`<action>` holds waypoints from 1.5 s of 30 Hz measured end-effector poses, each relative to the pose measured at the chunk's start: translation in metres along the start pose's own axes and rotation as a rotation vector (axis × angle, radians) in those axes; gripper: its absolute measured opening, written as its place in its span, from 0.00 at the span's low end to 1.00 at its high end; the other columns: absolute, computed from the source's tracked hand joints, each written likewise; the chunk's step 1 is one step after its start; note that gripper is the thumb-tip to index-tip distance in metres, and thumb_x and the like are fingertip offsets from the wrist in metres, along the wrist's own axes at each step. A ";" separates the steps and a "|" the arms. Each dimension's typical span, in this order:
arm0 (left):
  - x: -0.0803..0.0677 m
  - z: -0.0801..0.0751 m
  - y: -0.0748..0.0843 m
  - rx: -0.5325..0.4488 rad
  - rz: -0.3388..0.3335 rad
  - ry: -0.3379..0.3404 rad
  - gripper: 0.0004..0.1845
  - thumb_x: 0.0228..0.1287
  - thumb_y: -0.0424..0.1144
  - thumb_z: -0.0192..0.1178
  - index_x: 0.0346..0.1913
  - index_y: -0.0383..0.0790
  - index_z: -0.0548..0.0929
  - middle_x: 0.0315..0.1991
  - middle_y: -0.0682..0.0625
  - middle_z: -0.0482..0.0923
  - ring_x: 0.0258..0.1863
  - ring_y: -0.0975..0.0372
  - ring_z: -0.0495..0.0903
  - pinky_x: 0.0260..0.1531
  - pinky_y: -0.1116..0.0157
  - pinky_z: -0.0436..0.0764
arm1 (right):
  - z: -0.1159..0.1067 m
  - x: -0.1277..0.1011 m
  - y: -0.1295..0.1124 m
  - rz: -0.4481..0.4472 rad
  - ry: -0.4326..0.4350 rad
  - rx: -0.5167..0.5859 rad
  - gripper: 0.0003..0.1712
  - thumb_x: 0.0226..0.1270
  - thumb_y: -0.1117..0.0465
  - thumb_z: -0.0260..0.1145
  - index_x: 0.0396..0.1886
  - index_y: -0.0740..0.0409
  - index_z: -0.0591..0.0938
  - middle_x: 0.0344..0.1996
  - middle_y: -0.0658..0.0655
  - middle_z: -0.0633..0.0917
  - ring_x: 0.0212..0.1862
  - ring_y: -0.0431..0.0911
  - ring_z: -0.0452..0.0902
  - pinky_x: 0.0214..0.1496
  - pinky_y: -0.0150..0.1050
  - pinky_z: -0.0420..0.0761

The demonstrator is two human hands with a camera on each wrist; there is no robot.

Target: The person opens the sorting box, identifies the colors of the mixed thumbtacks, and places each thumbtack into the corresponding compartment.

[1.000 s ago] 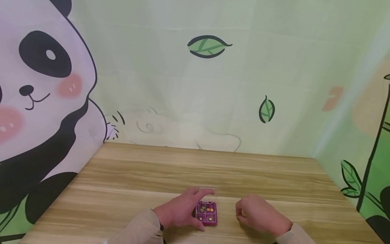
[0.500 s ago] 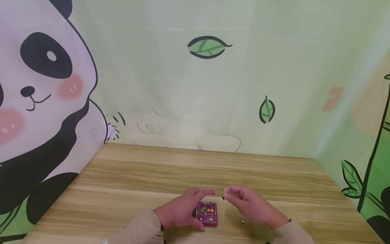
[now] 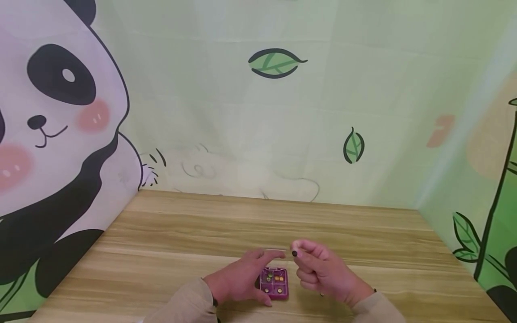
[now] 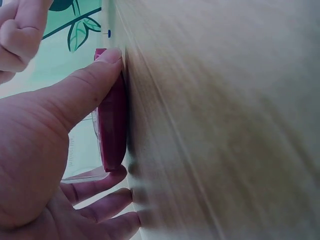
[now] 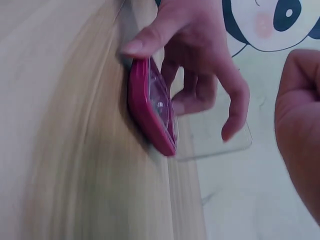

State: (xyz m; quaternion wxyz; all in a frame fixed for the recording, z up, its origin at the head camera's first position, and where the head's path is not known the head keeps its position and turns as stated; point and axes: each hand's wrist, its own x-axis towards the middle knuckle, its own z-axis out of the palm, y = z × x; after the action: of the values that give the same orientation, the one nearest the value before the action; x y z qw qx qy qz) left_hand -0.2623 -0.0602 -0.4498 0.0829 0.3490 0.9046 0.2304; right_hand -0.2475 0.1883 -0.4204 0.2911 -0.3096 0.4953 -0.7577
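Note:
A small purple compartment box lies on the table with its clear lid raised. Small round yellow and green pieces sit in its compartments. My left hand holds the box from the left, thumb at the near edge and fingers round the far side; the index finger reaches over to the lid in the right wrist view. Just right of the box, my right hand is raised, pinching a small dark round piece between thumb and index finger.
Another small round piece lies on the wooden table below my right hand, partly hidden by it. A printed cloth backdrop with a panda and leaves stands behind and beside the table.
My right hand has lifted from the table and moved left and up towards the box, bringing the dark piece with it. A piece on the table came into sight. My left hand stays put.

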 end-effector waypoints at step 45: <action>0.000 0.001 0.001 0.012 -0.019 0.013 0.57 0.47 0.57 0.80 0.79 0.65 0.57 0.71 0.42 0.69 0.70 0.51 0.69 0.66 0.48 0.77 | 0.021 0.014 0.016 -0.039 0.378 -1.193 0.05 0.71 0.57 0.69 0.37 0.53 0.88 0.14 0.39 0.64 0.18 0.28 0.56 0.20 0.24 0.61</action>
State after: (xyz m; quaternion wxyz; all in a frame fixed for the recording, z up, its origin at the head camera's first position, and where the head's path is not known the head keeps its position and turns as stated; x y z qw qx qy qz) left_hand -0.2612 -0.0590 -0.4500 0.0771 0.3396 0.9097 0.2263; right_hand -0.2387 0.1609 -0.4258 -0.0385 -0.2882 0.8704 -0.3974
